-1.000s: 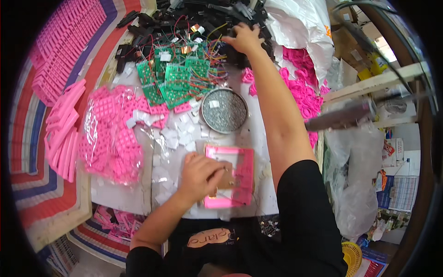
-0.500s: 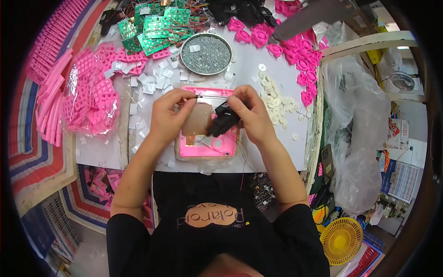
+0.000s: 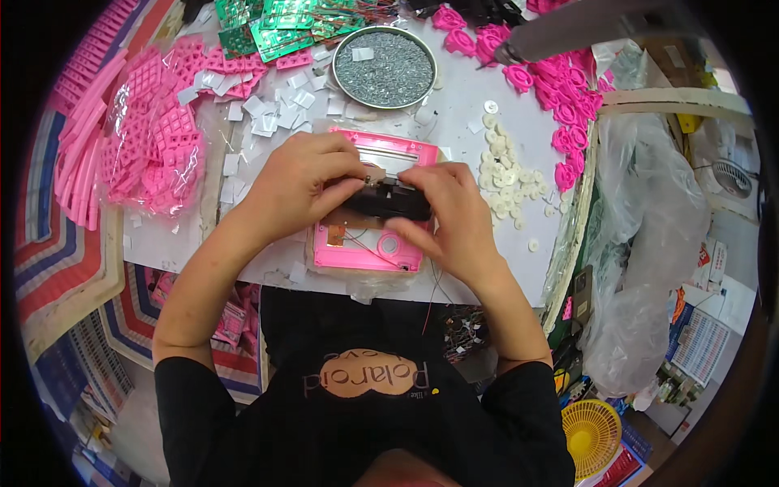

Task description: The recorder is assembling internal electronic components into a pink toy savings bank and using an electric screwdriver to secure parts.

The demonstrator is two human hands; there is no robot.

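A black plastic part (image 3: 393, 201) lies level above an open pink plastic casing (image 3: 341, 258), held at its right end by the thumb and fingers of my right hand (image 3: 456, 217). My left hand (image 3: 307, 180) is closed in a pinch at the part's left end, beside a small metal piece (image 3: 375, 177); what sits between the fingertips is too small to tell. Inside the casing show a round pink ring (image 3: 390, 245), a copper-coloured patch (image 3: 336, 235) and thin wires. Fingers and the black part hide the casing's middle.
A round tin of small grey metal pieces (image 3: 385, 68) stands beyond the casing. White squares (image 3: 284, 111) and bagged pink keypads (image 3: 154, 138) lie left, green circuit boards (image 3: 280, 32) behind. White discs (image 3: 507, 178) and pink parts (image 3: 568, 114) lie right. A grey arm (image 3: 600, 31) overhangs the far right.
My hands have come closer together. The black part has turned from a slant to lie level across the casing. The thin rod between my hands no longer shows. The whole view has shifted slightly.
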